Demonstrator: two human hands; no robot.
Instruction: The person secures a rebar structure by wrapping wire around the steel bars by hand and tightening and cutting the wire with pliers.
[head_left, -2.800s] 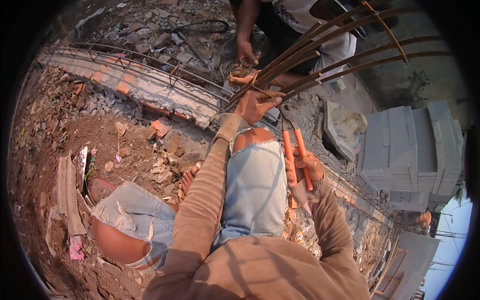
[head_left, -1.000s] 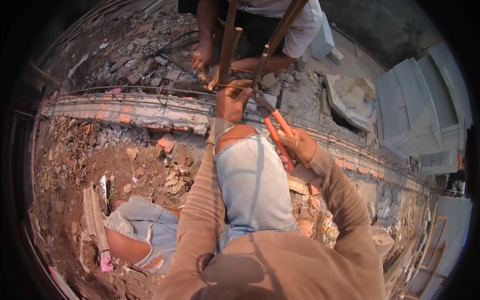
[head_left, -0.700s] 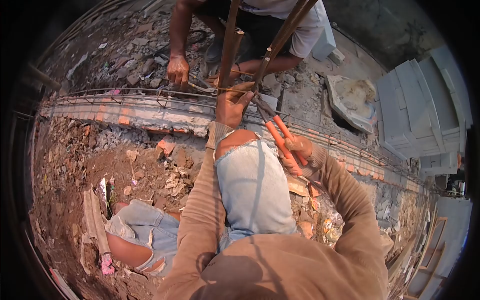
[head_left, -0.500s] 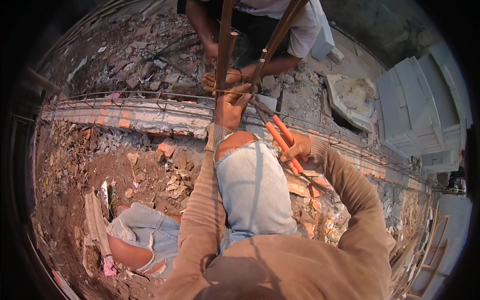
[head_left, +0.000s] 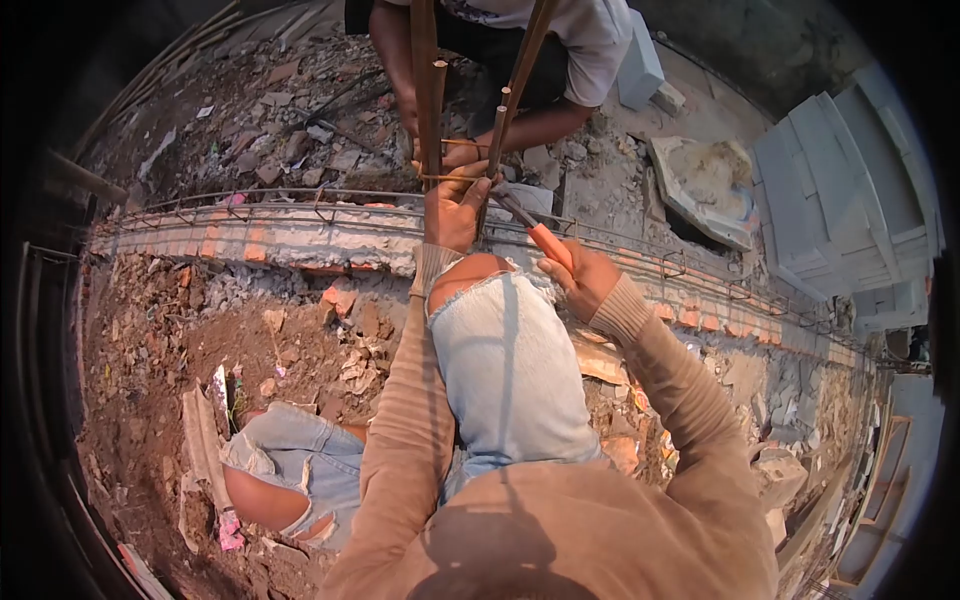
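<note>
In my right hand [head_left: 584, 278] I grip pincers [head_left: 548, 243] by their orange handles. Their metal jaws reach up and left to an upright steel bar [head_left: 497, 140], close to my left fingertips. My left hand [head_left: 457, 213] is closed at a thin rust-coloured stirrup [head_left: 455, 178], where it meets that bar. The stirrup runs round the upright bars, including a thicker one [head_left: 427, 100] on the left. Across from me, a co-worker's hand [head_left: 462, 153] is at the bars just above mine. My fingers partly hide the joint between jaws and stirrup.
A low brick and concrete footing [head_left: 300, 238] with horizontal rebar [head_left: 350, 192] crosses in front of my knee. Rubble [head_left: 330, 130] lies beyond it. On the right are a mortar-crusted tub [head_left: 705, 190] and stacked pale blocks [head_left: 840, 190].
My right hand has shifted up and slightly left, and the pincers' handles now appear closed together in my fist. The upright bars appear slightly further left. My left hand stays at the stirrup.
</note>
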